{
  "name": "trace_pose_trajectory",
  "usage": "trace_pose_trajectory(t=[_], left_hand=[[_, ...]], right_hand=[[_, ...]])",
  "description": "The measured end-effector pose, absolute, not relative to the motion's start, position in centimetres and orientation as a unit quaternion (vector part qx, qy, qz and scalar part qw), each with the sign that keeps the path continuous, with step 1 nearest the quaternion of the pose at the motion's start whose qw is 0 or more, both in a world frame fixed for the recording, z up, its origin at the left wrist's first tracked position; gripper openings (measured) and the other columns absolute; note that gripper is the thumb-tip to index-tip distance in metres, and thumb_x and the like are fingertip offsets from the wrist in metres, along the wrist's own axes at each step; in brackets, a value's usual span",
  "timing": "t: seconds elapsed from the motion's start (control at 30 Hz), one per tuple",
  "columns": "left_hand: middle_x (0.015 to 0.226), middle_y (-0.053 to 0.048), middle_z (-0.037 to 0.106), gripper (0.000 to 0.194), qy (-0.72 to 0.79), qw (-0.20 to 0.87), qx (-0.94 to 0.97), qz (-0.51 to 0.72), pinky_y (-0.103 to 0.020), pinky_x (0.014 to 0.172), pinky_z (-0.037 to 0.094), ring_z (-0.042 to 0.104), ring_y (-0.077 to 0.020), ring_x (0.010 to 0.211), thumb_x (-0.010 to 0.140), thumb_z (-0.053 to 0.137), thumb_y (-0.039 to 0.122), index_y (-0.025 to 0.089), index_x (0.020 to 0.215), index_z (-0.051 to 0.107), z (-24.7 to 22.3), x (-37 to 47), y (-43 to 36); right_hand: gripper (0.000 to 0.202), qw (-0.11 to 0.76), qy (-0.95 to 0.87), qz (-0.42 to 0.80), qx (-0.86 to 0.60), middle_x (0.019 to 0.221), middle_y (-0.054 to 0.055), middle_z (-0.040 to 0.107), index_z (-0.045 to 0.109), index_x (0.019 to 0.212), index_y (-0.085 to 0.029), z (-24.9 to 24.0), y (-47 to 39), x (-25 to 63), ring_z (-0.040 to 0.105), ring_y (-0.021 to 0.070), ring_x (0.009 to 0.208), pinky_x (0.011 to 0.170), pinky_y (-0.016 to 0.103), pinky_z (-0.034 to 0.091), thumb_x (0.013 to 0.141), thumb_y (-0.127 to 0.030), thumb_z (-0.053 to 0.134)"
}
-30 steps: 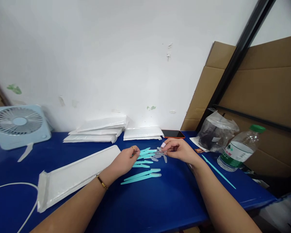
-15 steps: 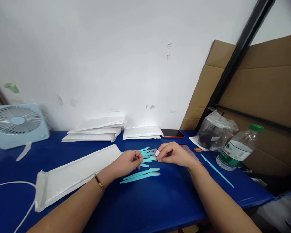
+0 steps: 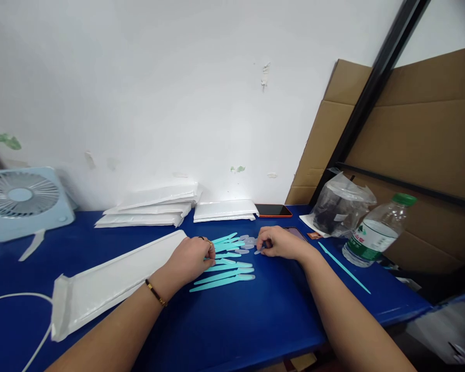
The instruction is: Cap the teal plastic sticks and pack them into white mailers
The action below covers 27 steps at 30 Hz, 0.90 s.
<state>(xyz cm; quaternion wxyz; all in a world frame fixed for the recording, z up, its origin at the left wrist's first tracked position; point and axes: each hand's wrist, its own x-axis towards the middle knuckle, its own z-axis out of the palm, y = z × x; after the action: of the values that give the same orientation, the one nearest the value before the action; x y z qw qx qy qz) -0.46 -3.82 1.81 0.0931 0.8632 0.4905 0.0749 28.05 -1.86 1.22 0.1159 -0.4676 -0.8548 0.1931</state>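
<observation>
Several turquoise eyebrow razors (image 3: 223, 282) lie fanned out side by side on the blue table, some with translucent blade caps at their right ends. My left hand (image 3: 194, 254), wearing a ring and a bracelet, is closed at the handle ends, pinching one eyebrow razor (image 3: 228, 255). Its fingers partly hide the handles. To the right of the razors, my right hand (image 3: 276, 242) is closed, with a small translucent blade cap (image 3: 258, 252) at its fingertips, just above the table. More loose translucent caps (image 3: 248, 241) are grouped between the razors and my right hand.
A long white padded mailer (image 3: 120, 279) lies left of my left arm. More white mailers (image 3: 147, 209) are stacked by the wall. A phone (image 3: 273, 211), a bagged cup (image 3: 339, 206), a water bottle (image 3: 375, 235) and a single razor (image 3: 344, 268) are rightward; a fan (image 3: 21, 199) stands left.
My hands have moved apart, the left one leftward along the handles and the right one slightly rightward. More of the razors and the loose caps now show between them.
</observation>
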Motion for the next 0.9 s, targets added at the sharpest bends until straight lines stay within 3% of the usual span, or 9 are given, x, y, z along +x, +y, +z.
trace_pose_trajectory(t=[0.17,0.3,0.43,0.77,0.9], left_hand=[[0.072,0.0,0.061,0.013,0.494,0.156,0.849,0.104,-0.024,0.057,0.035,0.054,-0.0146,0.065,0.077,0.05,0.03,0.021,0.074,0.059,1.6,-0.4,-3.9],[0.069,0.002,0.06,0.017,0.485,0.256,0.819,0.165,-0.023,0.053,0.035,0.053,-0.0133,0.061,0.08,0.047,0.037,0.022,0.082,0.055,1.4,-0.3,-3.8],[0.072,0.002,0.059,0.023,0.472,0.317,0.796,0.206,-0.022,0.057,0.039,0.054,-0.0136,0.066,0.077,0.05,0.042,0.02,0.081,0.055,1.4,0.0,-3.8],[0.072,0.0,0.061,0.028,0.461,0.381,0.768,0.23,-0.022,0.057,0.041,0.053,-0.0125,0.063,0.075,0.053,0.044,0.018,0.082,0.055,1.6,0.2,-3.7],[0.072,0.0,0.062,0.027,0.452,0.387,0.771,0.229,-0.022,0.058,0.042,0.054,-0.0125,0.064,0.075,0.053,0.044,0.018,0.082,0.055,1.3,0.2,-3.7]], right_hand=[[0.017,0.134,-0.833,0.185,-0.503,0.068,0.0,0.06,0.063,0.075,-0.018,0.5,-1.8,27.6,0.053,0.0108,0.056,0.05,0.02,0.037,0.061,-0.009,0.059],[0.019,0.336,-0.757,0.294,-0.478,0.067,-0.001,0.059,0.059,0.09,-0.019,1.2,-2.1,26.2,0.06,0.0128,0.059,0.053,0.022,0.044,0.071,-0.021,0.06],[0.024,0.465,-0.629,0.466,-0.414,0.071,0.002,0.063,0.055,0.082,-0.017,2.1,-2.8,24.6,0.067,0.0177,0.068,0.058,0.026,0.052,0.072,-0.035,0.066],[0.025,0.46,-0.584,0.543,-0.391,0.064,0.002,0.067,0.057,0.075,-0.015,1.7,-3.5,23.0,0.068,0.0175,0.065,0.057,0.023,0.053,0.068,-0.033,0.071],[0.028,0.407,-0.626,0.534,-0.397,0.063,0.004,0.067,0.061,0.077,-0.013,1.3,-3.6,22.8,0.066,0.0163,0.063,0.058,0.025,0.052,0.068,-0.037,0.071]])
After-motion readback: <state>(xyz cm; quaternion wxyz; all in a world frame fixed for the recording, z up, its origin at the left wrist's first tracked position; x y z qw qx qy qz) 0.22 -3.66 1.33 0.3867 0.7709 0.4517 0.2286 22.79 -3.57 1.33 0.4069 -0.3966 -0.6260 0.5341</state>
